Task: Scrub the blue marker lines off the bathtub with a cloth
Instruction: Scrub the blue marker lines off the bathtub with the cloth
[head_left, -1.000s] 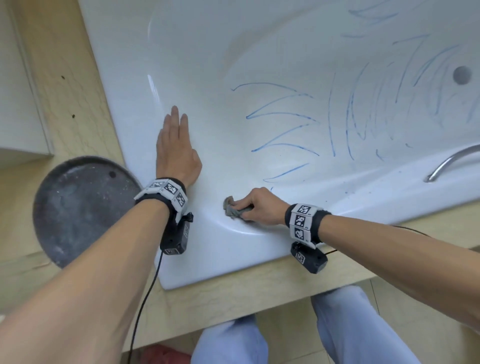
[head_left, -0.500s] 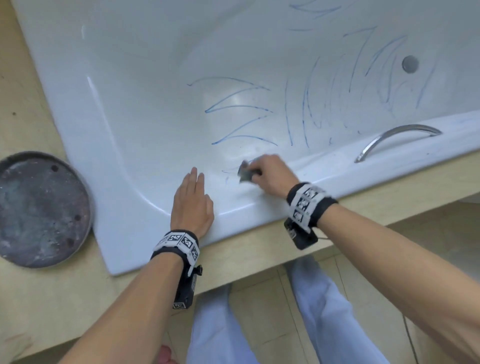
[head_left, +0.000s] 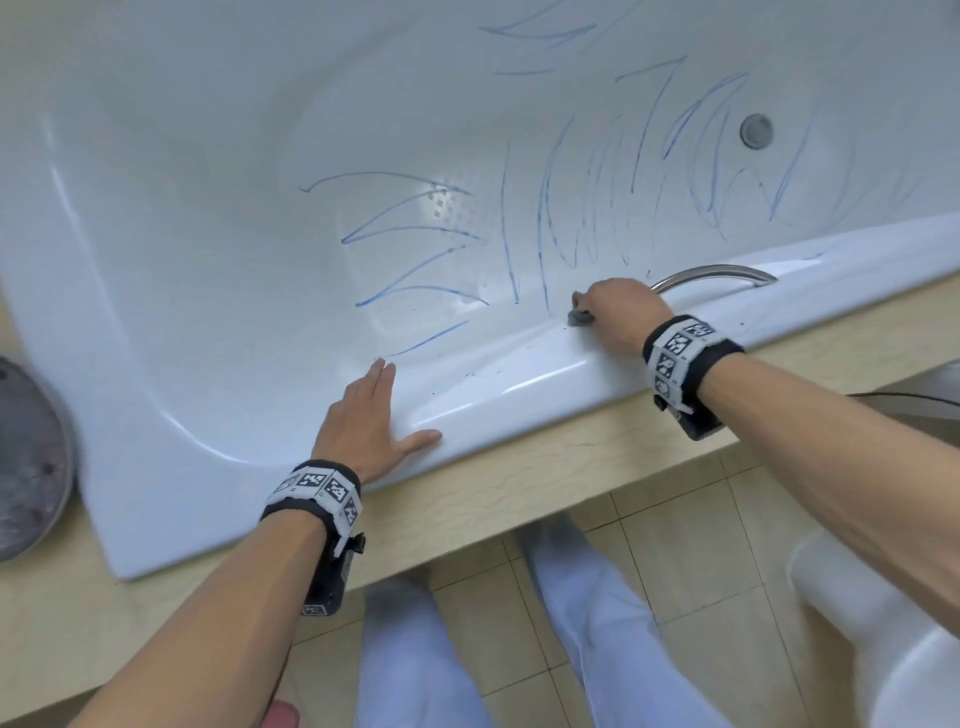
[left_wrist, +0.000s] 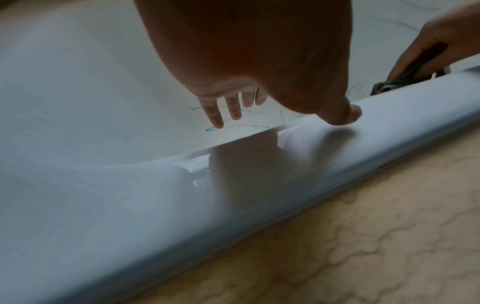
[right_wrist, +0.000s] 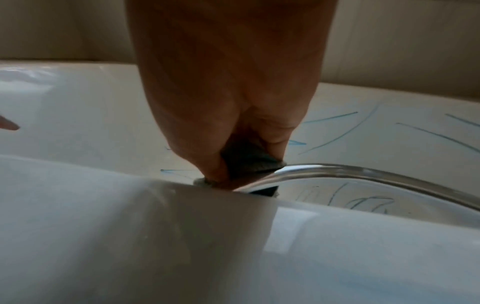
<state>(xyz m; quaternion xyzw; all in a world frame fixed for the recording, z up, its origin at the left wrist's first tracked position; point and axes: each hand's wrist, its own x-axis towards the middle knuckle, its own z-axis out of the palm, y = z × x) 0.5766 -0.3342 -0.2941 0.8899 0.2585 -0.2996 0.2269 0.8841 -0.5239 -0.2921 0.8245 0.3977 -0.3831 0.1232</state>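
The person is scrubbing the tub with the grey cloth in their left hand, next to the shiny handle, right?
Not quite: the grey cloth is in the right hand, as the head view shows. It is next to the shiny handle. The left hand just rests flat on the tub rim, holding nothing.

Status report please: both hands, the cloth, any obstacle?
Left hand flat on bathtub rim. Right hand grips cloth at inner edge. Many blue lines remain. Metal handle close beside cloth.

The right hand (head_left: 621, 312) hides most of the cloth (head_left: 579, 318); the grey disc (head_left: 31, 462) is cut off.
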